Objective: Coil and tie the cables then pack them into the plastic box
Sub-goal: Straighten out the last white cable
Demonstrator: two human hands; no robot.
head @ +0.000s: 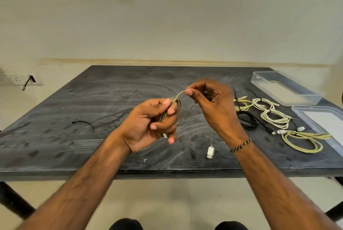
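Head view looks down past our two bare forearms to a dark, scuffed table (111,99). Nearest the front edge, a white plug (210,152) hangs on a pale lead just under our right wrist, which wears a braided wristband (241,145).

Above the table's middle, our left hand (148,124) is clamped around a coiled beige cable (173,105); the bundle's long axis runs nearly upright through the fist, tilted a little to the right at the top. Thumb and curled fingers pin the loops, palm turned toward us. From the top of the coil one strand arcs up and right to our right hand (209,105), which pinches it between thumb and forefinger, the other fingers loosely curled, the back of the hand facing right. The hands sit close together, joined only by that strand.

Left of them a black tie (83,124) lies on the table. To the right lie several coiled white and yellowish cables (274,116) and a black cable (248,120), tied with dark ties. Farther right rests a clear plastic lid (319,124), and beyond it, near the far corner, the open plastic box (285,88).
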